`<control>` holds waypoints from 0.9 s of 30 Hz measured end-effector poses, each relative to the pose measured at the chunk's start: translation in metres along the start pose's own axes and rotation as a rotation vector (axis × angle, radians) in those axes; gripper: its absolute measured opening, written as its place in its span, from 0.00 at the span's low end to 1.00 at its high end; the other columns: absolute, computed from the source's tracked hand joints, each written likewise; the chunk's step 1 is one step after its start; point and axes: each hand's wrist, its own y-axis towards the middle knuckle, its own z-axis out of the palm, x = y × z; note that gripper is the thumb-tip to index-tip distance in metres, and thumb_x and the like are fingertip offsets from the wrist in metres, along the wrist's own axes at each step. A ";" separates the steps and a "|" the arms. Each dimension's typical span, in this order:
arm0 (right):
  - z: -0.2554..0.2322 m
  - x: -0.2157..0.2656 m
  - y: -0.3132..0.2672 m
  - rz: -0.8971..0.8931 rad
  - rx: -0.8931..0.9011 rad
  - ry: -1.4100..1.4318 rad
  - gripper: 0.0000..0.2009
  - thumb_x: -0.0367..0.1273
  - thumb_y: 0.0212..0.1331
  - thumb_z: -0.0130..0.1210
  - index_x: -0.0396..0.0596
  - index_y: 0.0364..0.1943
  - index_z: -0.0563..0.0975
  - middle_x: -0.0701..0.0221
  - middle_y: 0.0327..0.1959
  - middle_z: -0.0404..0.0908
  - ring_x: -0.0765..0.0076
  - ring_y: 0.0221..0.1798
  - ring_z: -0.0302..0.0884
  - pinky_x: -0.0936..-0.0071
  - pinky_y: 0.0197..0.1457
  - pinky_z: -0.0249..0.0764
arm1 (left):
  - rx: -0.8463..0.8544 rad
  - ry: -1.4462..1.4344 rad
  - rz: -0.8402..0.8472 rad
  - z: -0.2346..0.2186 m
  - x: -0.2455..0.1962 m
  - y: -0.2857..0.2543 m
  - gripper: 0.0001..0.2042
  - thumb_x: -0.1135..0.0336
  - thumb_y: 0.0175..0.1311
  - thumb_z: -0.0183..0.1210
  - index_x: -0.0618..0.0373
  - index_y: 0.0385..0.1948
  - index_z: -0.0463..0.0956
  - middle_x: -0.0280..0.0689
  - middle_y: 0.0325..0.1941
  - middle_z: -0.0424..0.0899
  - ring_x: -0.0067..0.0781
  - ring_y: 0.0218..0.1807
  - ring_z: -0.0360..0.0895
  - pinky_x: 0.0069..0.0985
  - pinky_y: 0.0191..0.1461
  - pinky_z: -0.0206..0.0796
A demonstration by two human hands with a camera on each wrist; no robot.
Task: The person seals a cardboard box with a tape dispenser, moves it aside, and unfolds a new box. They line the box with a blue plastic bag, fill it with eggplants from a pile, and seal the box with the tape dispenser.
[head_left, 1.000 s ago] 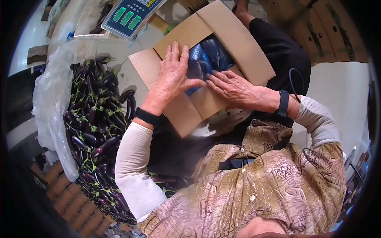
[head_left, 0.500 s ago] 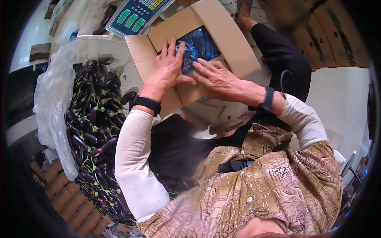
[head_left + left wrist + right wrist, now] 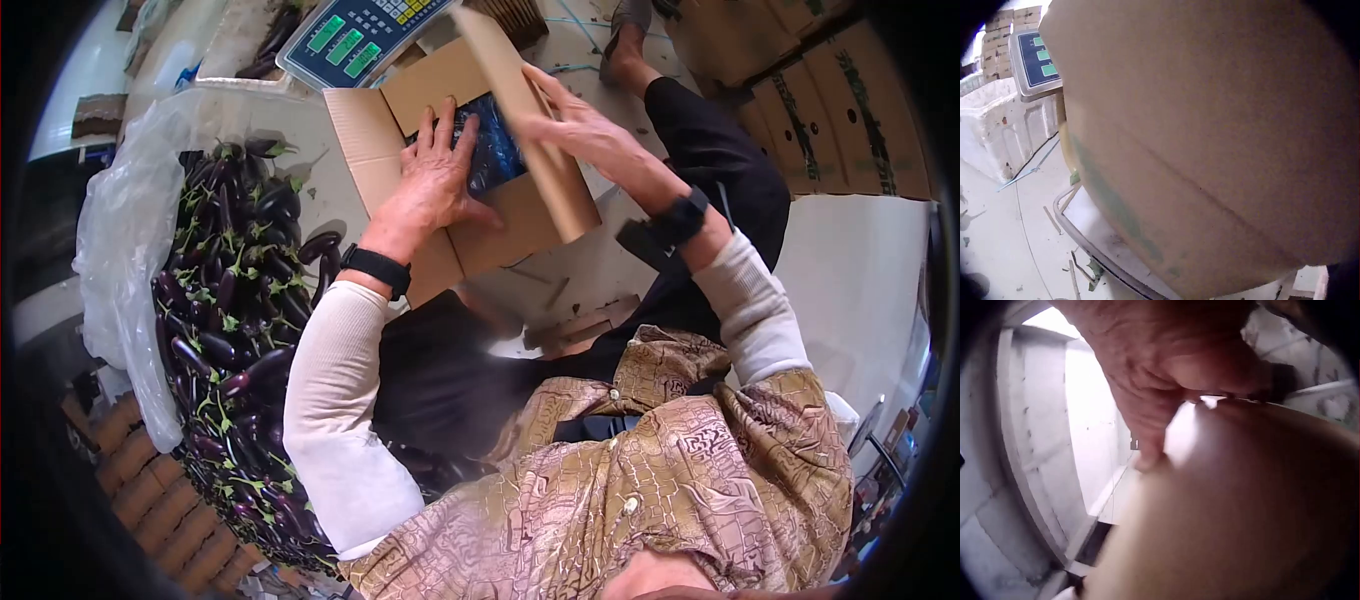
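Observation:
A cardboard box (image 3: 410,90) stands in front of the person, with dark blue plastic (image 3: 492,150) showing inside it. My left hand (image 3: 435,185) lies with spread fingers over the opening, fingertips on the blue plastic. My right hand (image 3: 590,130) is at the box's right flap (image 3: 565,200), which stands raised; its straight fingers touch the flap near the upper part. In the right wrist view the right hand (image 3: 1172,362) rests along the edge of a brown cardboard face (image 3: 1229,512). Cardboard (image 3: 1210,125) fills most of the left wrist view, where no hand shows.
Many eggplants (image 3: 230,300) lie heaped on the left beside a clear plastic sheet (image 3: 120,270). A scale display (image 3: 350,45) stands behind the box. Stacked cartons (image 3: 830,120) are at the far right. A white foam box (image 3: 1016,119) shows in the left wrist view.
The right hand has moved off the blue plastic, out to the right and up to the right flap, which has swung up. The left hand stays over the opening. The box shifted slightly left earlier.

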 end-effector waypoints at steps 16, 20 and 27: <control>0.001 -0.046 0.031 -0.280 -0.184 -0.662 0.51 0.46 0.46 0.70 0.51 0.74 0.53 0.53 0.74 0.52 0.47 0.77 0.48 0.55 0.78 0.50 | -0.671 -0.801 -0.081 -0.017 0.035 0.010 0.43 0.46 0.71 0.52 0.72 0.72 0.38 0.58 0.77 0.47 0.47 0.79 0.42 0.35 0.79 0.33; 0.003 -0.040 0.029 -0.245 -0.211 -0.671 0.49 0.46 0.47 0.69 0.55 0.74 0.55 0.54 0.75 0.50 0.45 0.77 0.48 0.54 0.77 0.51 | -0.764 -0.731 -0.136 -0.002 0.017 0.051 0.42 0.44 0.71 0.49 0.72 0.71 0.42 0.60 0.75 0.50 0.55 0.78 0.45 0.40 0.79 0.36; 0.011 -0.031 0.023 -0.464 -0.220 -1.034 0.45 0.50 0.50 0.67 0.56 0.73 0.58 0.55 0.77 0.47 0.41 0.75 0.49 0.49 0.75 0.51 | -0.788 -0.262 -0.203 0.024 0.016 0.079 0.37 0.41 0.71 0.46 0.66 0.68 0.56 0.55 0.73 0.58 0.56 0.75 0.51 0.50 0.72 0.46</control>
